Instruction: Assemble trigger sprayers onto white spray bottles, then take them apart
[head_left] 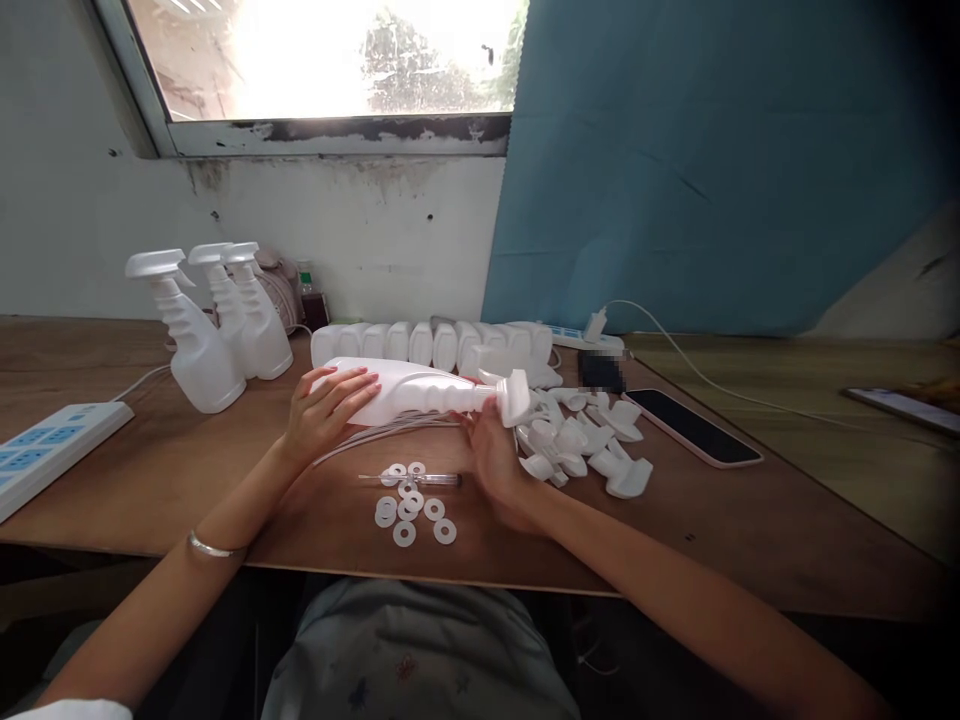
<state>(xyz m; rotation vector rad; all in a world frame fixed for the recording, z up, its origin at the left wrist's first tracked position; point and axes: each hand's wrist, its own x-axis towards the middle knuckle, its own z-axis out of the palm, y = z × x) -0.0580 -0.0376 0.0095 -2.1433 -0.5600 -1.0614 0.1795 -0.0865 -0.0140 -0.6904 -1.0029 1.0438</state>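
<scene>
A white plastic spray bottle (420,388) lies on its side in the air above the table, its neck toward the right. My left hand (326,405) is closed around the base end of the bottle. At the other end, my right hand (495,445) grips the trigger spray head (514,397) where it meets the neck; some of those fingers are hidden behind it. Below the bottle, several white ring washers (411,503) lie scattered with a screwdriver (427,480) across them. Loose white spray heads (581,435) are piled just right of my right hand.
Three spray bottles with heads (206,350) stand at the back left. A row of white bottles (397,342) lies along the back. Power strips (56,450) sit left and back right. A phone (694,428) lies on the right, with a white cable (675,360) behind it.
</scene>
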